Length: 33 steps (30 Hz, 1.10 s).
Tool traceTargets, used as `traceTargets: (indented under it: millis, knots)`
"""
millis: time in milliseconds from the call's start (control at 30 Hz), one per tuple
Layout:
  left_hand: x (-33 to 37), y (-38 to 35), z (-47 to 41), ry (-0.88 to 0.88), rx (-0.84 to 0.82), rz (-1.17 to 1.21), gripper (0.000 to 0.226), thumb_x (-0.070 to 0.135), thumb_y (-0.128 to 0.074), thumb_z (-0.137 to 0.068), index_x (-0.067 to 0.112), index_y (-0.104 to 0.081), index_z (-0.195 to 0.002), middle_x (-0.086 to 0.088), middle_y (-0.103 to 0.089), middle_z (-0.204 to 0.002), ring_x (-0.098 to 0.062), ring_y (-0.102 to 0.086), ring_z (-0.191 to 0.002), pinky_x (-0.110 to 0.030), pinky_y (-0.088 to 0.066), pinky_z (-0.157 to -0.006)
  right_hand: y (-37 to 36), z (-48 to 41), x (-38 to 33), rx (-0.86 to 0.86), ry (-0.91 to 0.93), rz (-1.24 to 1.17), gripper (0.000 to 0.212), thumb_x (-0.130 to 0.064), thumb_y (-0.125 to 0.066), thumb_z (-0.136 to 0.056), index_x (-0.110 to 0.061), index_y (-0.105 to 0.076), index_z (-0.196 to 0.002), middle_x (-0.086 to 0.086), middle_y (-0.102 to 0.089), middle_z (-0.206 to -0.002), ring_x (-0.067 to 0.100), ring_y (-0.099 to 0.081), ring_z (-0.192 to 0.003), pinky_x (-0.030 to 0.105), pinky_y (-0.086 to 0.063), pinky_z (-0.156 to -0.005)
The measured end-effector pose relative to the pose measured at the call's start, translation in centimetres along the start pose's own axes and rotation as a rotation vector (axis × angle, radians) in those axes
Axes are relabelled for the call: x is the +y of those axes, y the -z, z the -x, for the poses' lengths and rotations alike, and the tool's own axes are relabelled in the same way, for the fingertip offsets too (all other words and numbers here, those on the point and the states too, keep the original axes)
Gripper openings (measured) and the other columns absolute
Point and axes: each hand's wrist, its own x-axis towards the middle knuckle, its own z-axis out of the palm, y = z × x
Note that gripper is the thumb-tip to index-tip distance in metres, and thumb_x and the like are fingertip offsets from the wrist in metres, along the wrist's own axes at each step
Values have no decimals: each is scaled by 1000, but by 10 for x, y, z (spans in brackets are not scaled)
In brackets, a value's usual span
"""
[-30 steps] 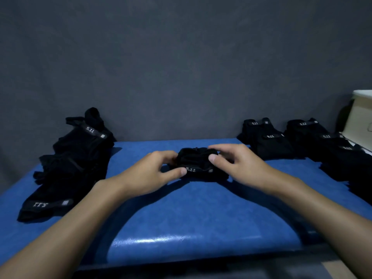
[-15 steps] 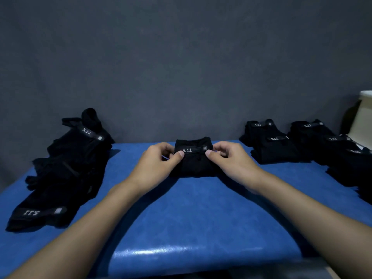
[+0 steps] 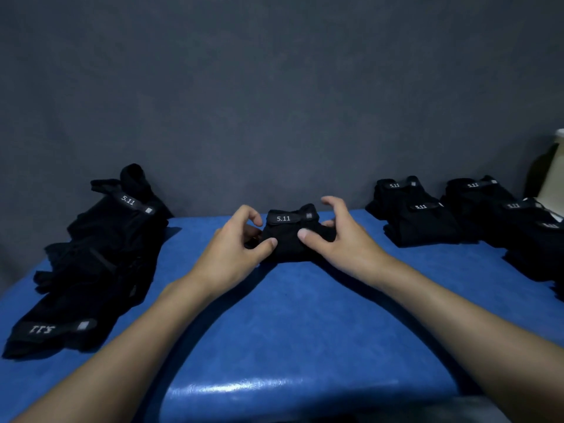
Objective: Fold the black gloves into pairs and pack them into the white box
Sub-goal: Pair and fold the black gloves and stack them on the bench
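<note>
Far to the left of the folded pair (image 3: 290, 236), a loose heap of black gloves (image 3: 100, 257) sprawls over the blue table (image 3: 290, 331). It runs from the grey backdrop (image 3: 274, 102) toward the near edge, with "5.11" wrist tabs showing at its top and bottom ends.

The left hand (image 3: 235, 248) is at the pair's left side. Its thumb is laid on the front face and its fingers are curled in around the left edge, pinching that side.

The folded pair sits on the table near the back edge, about the middle of its width. It is a compact black bundle with its "5.11" strap across the top, facing forward.

The right hand (image 3: 341, 239) is at its right side. The thumb presses the front face and a lower fingertip touches the right end, so the bundle is nipped between them. The upper fingers arch above the strap without touching it.

Well to the right of the pair, apart from both hands, stands one stack of folded gloves (image 3: 418, 215). A second stack (image 3: 494, 209) follows it, with more dark bundles trailing toward the near right.

Farthest right, at the frame's edge, is the white box (image 3: 554, 178). It is partly cut off, and those stacks lie between it and the pair.
</note>
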Motion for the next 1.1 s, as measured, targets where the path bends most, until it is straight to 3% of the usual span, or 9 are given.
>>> traceTargets:
  millis: [100, 233, 467, 633, 733, 867, 967, 1100]
  knots:
    - [5, -5, 4, -30, -21, -17, 24, 24, -70, -89, 25, -46, -90, 1, -68, -74, -19, -58, -61, -48, -53, -69, 12, 11, 2, -83, 56, 98, 82, -56, -72, -75, -48, -20, -138, -21, -61, -99, 11, -58, -109, 41, -31, -108]
    - [17, -17, 10, -60, -89, -4, 26, 36, -75, -80, 27, -53, -91, 7, -68, -78, -22, -64, -72, -46, -56, -72, 31, 22, 16, -105, 79, 61, 81, -51, -76, -72, -48, -26, -136, -21, -61, -93, 8, -60, -101, 47, -38, -106]
    - [47, -62, 16, -171, -229, -4, 33, 27, -82, -77, 29, -54, -95, 10, -68, -87, -22, -64, -76, -43, -54, -74, 80, 50, 55, -69, 16, 73, 83, -70, -70, -54, -62, -29, -125, -12, -63, -109, 10, -60, -109, 46, -41, -106]
    - [74, -106, 10, -243, -282, -53, 34, 40, -79, -75, 34, -52, -93, 5, -67, -83, -21, -61, -72, -44, -53, -72, 118, 77, 81, 18, -34, 137, 85, -72, -70, -55, -58, -32, -129, -20, -57, -124, 6, -53, -122, 44, -35, -111]
    - [89, -132, 4, -258, -261, -97, 36, 51, -74, -72, 36, -50, -94, 9, -65, -79, -16, -61, -71, -41, -52, -76, 136, 91, 88, 176, -56, 304, 88, -56, -75, -70, -37, -31, -144, -9, -43, -136, 14, -38, -131, 38, -27, -112]
    - [101, -157, -2, -268, -222, -146, 34, 47, -76, -76, 34, -50, -95, 16, -57, -73, -10, -56, -70, -42, -49, -82, 149, 100, 91, 335, 56, 569, 68, -52, -71, -77, -35, -44, -137, -13, -41, -129, 12, -32, -122, 28, -21, -94]
    - [109, -169, -8, -282, -220, -195, 34, 48, -74, -78, 34, -48, -96, 17, -57, -81, -10, -57, -78, -44, -48, -87, 153, 100, 97, 331, 58, 675, 55, -56, -65, -82, -33, -54, -130, -16, -46, -128, 11, -32, -119, 29, -18, -92]
    - [115, -179, -15, -283, -231, -236, 34, 49, -72, -79, 33, -47, -97, 15, -58, -85, -9, -56, -82, -45, -47, -88, 155, 96, 99, 333, 23, 764, 53, -60, -59, -84, -31, -58, -128, -15, -49, -131, 13, -33, -118, 35, -21, -94]
